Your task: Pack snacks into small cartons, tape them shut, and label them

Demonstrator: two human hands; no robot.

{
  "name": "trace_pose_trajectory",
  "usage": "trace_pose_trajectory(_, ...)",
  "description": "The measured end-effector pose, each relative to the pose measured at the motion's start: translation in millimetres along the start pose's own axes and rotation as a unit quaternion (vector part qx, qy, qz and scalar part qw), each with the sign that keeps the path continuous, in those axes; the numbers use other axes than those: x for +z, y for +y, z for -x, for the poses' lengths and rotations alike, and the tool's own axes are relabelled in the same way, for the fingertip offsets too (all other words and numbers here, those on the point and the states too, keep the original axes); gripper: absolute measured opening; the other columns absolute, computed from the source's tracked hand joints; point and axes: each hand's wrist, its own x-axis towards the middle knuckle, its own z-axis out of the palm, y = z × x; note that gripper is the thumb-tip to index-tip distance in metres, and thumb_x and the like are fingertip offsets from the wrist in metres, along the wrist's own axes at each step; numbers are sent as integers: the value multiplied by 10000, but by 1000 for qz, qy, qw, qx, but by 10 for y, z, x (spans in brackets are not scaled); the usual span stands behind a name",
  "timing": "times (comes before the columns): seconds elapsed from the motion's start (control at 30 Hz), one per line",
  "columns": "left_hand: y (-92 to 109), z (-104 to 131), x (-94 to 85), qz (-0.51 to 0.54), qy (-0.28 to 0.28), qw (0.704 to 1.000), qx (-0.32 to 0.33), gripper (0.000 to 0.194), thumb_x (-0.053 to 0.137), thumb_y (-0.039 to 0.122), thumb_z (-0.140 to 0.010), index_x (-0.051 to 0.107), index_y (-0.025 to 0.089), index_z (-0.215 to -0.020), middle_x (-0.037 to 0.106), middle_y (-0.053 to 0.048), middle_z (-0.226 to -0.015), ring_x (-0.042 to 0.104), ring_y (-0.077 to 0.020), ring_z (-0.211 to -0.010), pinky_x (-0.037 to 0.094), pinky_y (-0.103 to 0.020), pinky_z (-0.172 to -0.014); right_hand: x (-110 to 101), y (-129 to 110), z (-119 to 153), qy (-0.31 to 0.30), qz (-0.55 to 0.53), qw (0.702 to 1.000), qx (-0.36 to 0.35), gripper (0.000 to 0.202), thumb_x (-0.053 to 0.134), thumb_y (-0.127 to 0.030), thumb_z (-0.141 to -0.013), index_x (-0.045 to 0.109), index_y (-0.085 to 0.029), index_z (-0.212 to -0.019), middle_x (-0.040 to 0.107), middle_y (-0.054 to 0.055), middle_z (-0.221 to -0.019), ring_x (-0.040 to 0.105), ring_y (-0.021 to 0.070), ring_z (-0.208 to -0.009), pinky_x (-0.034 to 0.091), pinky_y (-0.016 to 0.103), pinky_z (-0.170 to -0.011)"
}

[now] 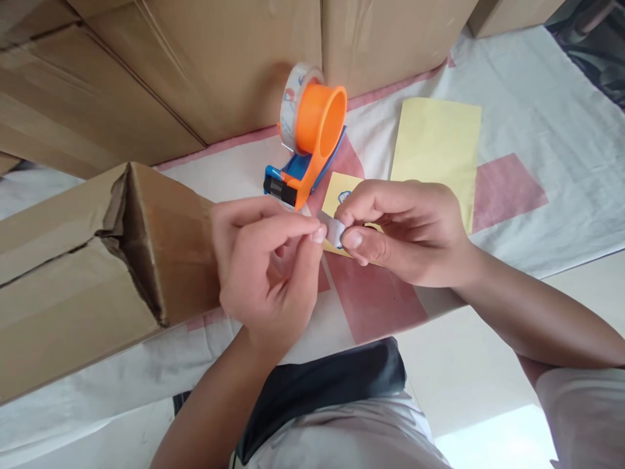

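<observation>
A small whitish strip (pixel 334 229), bent and looking like a piece of tape or paper, is pinched between both hands. My left hand (pixel 268 260) closes thumb and forefinger on its left end. On the other end are the thumb and forefinger of my right hand (pixel 410 231). Partly hidden under my right hand lies a small yellow card (pixel 336 189) with blue drawing on it. Just beyond the fingers stands an orange and blue tape dispenser (pixel 317 130) with a roll of printed clear tape (pixel 291 107) on it.
A larger sheet of yellow paper (pixel 437 137) lies at the right on the white and pink cloth (pixel 527 98). One cardboard box (pixel 73 273) stands at the left, and big cardboard boxes (pixel 234 58) line the back.
</observation>
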Motion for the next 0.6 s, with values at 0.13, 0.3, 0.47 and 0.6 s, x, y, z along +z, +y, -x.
trace_pose_trajectory(0.13, -22, 17, -38, 5, -35, 999, 36, 253, 745, 253, -896, 749, 375, -1117, 736, -22, -973, 696, -232, -862, 613, -436, -730, -4, -23, 3, -2, 17, 1000, -4, 293, 487, -370, -1092, 613, -143, -956, 578, -115, -732, 546, -2, -625, 460, 161, -614)
trace_pose_trajectory(0.3, -47, 1, -75, 12, -54, 995, 79, 378, 756, 181, -861, 745, 360, -1194, 761, -8, -988, 712, -205, -823, 617, -395, -680, -15, -5, 30, -8, 24, 999, -25, 138, 515, -221, -1084, 613, -157, -1011, 649, -98, -846, 555, 0, -648, 481, 161, -637)
trace_pose_trajectory(0.47, -60, 55, -149, -27, -74, 996, 47, 368, 803, 223, -855, 761, 405, -1172, 785, 22, -1016, 758, -216, -870, 641, -395, -807, -18, 16, 38, -2, 108, 993, -54, 130, 505, -180, -1078, 606, -164, -997, 647, -63, -841, 602, 29, -688, 500, 176, -646)
trace_pose_trajectory(0.6, -52, 113, -187, -96, -83, 991, 49, 400, 827, 194, -819, 765, 351, -1181, 788, 12, -943, 747, -219, -811, 634, -375, -775, -14, 34, 28, 30, 210, 974, -78, 184, 490, -240, -1090, 594, -192, -946, 645, -77, -802, 622, 36, -700, 506, 174, -655)
